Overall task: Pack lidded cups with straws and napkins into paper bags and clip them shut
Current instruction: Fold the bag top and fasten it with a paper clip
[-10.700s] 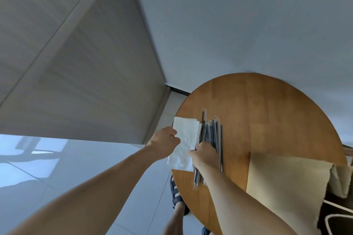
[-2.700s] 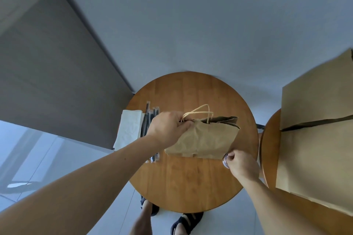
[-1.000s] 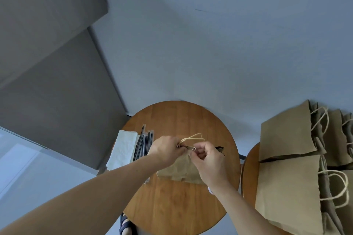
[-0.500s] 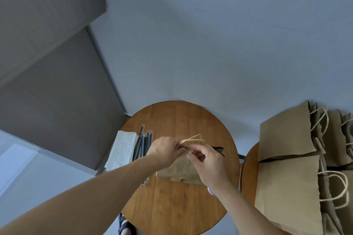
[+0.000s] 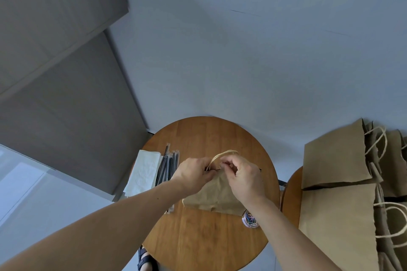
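A brown paper bag (image 5: 214, 196) with twine handles (image 5: 222, 154) stands on the round wooden table (image 5: 198, 237). My left hand (image 5: 193, 175) pinches the bag's top edge from the left. My right hand (image 5: 243, 175) pinches the same edge from the right, fingertips curled at the handles; the clip seen earlier is hidden under its fingers. Wrapped straws (image 5: 168, 166) and a stack of white napkins (image 5: 144, 171) lie at the table's left edge. A small round tub of coloured paper clips (image 5: 250, 220) sits beside my right wrist. No cup shows.
Several flat brown paper bags (image 5: 339, 204) with handles are piled on a second wooden table (image 5: 290, 193) at the right. A grey wall and a panelled door stand behind. A sandalled foot (image 5: 146, 259) shows below the table's front edge.
Over the last second my right hand's fingers have closed in against the left hand at the bag's top, covering the clip. The bag has stayed in place.
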A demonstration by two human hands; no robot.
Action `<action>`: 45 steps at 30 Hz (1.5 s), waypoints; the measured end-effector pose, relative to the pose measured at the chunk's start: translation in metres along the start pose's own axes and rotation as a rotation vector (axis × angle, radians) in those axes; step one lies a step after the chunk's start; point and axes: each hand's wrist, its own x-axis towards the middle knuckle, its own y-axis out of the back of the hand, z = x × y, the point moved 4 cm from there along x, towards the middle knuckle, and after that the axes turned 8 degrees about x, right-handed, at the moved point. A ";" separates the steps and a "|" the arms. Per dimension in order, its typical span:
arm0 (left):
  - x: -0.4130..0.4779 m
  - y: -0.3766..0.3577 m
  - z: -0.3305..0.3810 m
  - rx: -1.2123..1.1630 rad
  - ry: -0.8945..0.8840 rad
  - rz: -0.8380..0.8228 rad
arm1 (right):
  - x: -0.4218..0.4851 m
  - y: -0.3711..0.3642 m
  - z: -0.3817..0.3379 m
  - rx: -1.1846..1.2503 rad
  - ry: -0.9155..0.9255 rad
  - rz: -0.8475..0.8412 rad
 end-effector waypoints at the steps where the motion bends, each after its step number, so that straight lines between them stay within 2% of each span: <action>1: 0.000 0.000 0.000 -0.001 -0.004 -0.004 | 0.002 0.000 0.000 -0.002 0.007 -0.006; 11: -0.002 -0.001 0.002 -0.012 -0.005 -0.014 | 0.006 -0.006 0.010 0.025 -0.084 -0.146; 16: -0.003 0.000 0.003 -0.035 -0.025 -0.004 | 0.006 -0.008 0.010 -0.010 -0.080 -0.158; 22: -0.004 0.000 0.003 -0.097 -0.034 0.029 | 0.002 -0.010 0.009 -0.113 -0.071 -0.205; 27: -0.003 -0.003 0.003 -0.139 -0.020 0.036 | 0.001 -0.012 0.017 -0.275 -0.127 -0.328; 35: -0.002 -0.010 0.001 -0.140 0.000 0.050 | 0.009 -0.014 0.017 -0.369 -0.161 -0.444; 41: -0.003 -0.003 0.001 -0.088 0.016 0.007 | 0.003 -0.011 0.014 -0.372 -0.090 -0.405; 45: -0.004 0.010 -0.001 -0.062 0.043 -0.056 | -0.007 0.008 0.009 -0.137 0.024 -0.279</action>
